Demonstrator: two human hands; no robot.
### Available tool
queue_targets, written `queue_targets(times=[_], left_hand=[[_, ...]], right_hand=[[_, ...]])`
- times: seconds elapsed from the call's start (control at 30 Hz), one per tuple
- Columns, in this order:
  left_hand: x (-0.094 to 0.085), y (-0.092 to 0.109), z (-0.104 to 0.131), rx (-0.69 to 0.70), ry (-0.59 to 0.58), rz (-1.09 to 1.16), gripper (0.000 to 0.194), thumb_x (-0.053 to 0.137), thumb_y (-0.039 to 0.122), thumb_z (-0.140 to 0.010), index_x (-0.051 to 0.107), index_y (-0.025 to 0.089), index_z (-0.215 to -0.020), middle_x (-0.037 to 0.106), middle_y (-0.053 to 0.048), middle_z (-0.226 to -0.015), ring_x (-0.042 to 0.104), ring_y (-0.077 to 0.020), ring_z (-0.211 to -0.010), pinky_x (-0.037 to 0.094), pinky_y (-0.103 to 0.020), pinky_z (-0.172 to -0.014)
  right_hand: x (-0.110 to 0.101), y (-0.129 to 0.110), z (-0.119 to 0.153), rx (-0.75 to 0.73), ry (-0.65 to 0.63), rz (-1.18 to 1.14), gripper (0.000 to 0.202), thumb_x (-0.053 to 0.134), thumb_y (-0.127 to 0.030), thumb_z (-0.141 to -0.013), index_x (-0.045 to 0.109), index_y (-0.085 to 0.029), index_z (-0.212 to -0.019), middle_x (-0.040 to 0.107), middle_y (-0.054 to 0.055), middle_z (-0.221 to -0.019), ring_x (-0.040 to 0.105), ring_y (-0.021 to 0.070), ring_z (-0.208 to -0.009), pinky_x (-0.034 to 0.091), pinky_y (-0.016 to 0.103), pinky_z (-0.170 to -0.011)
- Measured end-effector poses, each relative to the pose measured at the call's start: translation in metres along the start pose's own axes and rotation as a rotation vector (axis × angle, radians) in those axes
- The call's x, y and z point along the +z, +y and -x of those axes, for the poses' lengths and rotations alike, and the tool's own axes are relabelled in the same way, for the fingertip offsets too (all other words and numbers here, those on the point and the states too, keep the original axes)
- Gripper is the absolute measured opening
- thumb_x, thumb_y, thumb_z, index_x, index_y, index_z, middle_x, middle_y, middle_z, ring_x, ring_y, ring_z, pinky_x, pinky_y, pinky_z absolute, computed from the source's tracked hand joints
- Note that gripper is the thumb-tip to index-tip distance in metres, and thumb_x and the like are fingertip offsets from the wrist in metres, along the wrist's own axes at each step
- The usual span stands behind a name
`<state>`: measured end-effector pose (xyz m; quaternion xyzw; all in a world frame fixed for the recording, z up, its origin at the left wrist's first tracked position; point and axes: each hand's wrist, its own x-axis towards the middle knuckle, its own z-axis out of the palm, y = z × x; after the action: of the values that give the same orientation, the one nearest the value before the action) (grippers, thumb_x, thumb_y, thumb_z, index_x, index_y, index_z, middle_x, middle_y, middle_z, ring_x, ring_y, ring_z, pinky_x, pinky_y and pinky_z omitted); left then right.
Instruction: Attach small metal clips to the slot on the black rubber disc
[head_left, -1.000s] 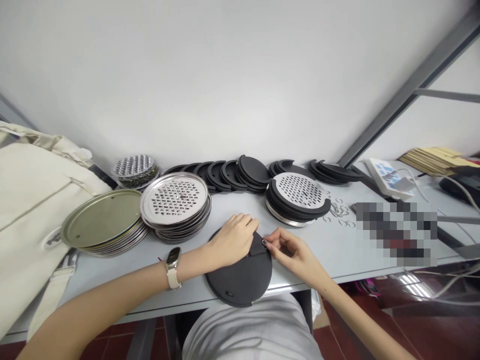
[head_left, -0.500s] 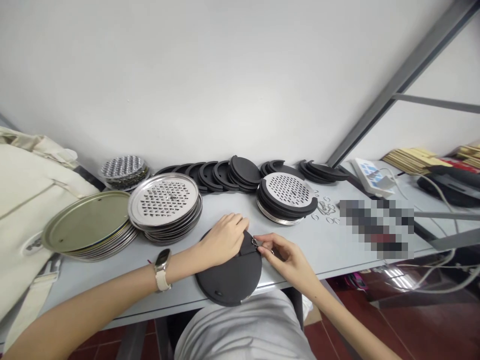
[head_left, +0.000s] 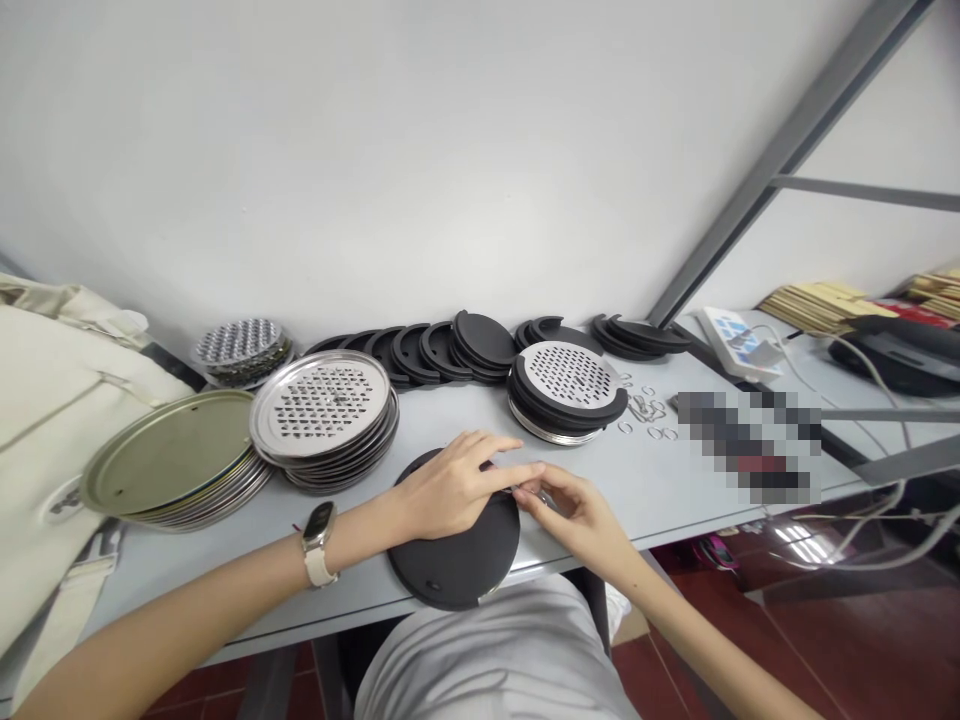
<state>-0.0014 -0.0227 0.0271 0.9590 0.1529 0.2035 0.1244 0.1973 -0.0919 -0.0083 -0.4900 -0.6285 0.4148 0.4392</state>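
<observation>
A round black disc (head_left: 461, 565) with a small hole lies at the table's front edge, close to my body. My left hand (head_left: 450, 485) rests over its upper part, fingers stretched out and the index finger reaching to my right fingertips. My left thumb is hidden. At the disc's right edge my right hand (head_left: 566, 505) pinches a small metal ring, mostly covered by the fingers. Several loose metal rings (head_left: 655, 434) lie farther right. Beyond my hands stands a stack of black discs topped with a perforated metal grater plate (head_left: 568, 376).
To the left are stacked silver grater plates (head_left: 322, 400), olive-green lids (head_left: 176, 450) and a cream bag (head_left: 67, 390). More black discs (head_left: 484, 340) line the wall. On the right are a white power strip (head_left: 739, 345), cables and a grey metal frame (head_left: 787, 160).
My left fingers have straightened and the index finger has moved right, to my right fingertips. The metal ring in my right hand is now more covered. The view has shifted slightly.
</observation>
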Motion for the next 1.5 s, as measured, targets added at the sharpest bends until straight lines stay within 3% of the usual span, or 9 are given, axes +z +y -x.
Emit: queue_targets(times=[0.4, 1.03, 1.33, 1.5], left_hand=[[0.0065, -0.0027, 0.0009, -0.002, 0.063, -0.001, 0.051, 0.035, 0.004, -0.088, 0.045, 0.022, -0.135, 0.044, -0.013, -0.125, 0.046, -0.0224, -0.117, 0.043, -0.039, -0.099], [0.0079, -0.0008, 0.0008, -0.010, -0.009, -0.032, 0.056, 0.039, 0.005, -0.088, 0.039, 0.028, -0.139, 0.037, -0.013, -0.131, 0.047, -0.0238, -0.116, 0.044, -0.041, -0.098], [0.0076, 0.0009, -0.0019, -0.062, -0.056, -0.015, 0.052, 0.038, 0.005, -0.086, 0.038, 0.022, -0.135, 0.047, -0.012, -0.121, 0.050, -0.0228, -0.109, 0.043, -0.038, -0.096], [0.0080, -0.0003, -0.0035, -0.162, -0.091, -0.004, 0.035, 0.033, 0.006, -0.088, 0.044, 0.015, -0.120, 0.055, -0.010, -0.108, 0.051, -0.0229, -0.101, 0.042, -0.038, -0.092]], right_hand=[[-0.0067, -0.0036, -0.0028, 0.056, -0.010, -0.075, 0.017, 0.062, -0.034, -0.085, 0.064, -0.018, -0.089, 0.059, 0.002, -0.077, 0.056, 0.0158, -0.077, 0.047, 0.028, -0.074], [-0.0095, -0.0049, -0.0015, 0.064, -0.042, -0.035, 0.017, 0.061, -0.034, -0.086, 0.063, -0.016, -0.085, 0.062, 0.002, -0.077, 0.056, 0.0157, -0.077, 0.046, 0.027, -0.074], [-0.0084, -0.0007, -0.0051, 0.096, -0.046, -0.073, 0.021, 0.061, -0.036, -0.085, 0.064, -0.017, -0.092, 0.060, 0.002, -0.075, 0.056, 0.0152, -0.073, 0.046, 0.028, -0.071], [-0.0067, 0.0024, -0.0057, 0.100, 0.011, -0.034, 0.027, 0.061, -0.036, -0.085, 0.062, -0.018, -0.105, 0.058, 0.000, -0.071, 0.056, 0.0147, -0.071, 0.046, 0.028, -0.070]])
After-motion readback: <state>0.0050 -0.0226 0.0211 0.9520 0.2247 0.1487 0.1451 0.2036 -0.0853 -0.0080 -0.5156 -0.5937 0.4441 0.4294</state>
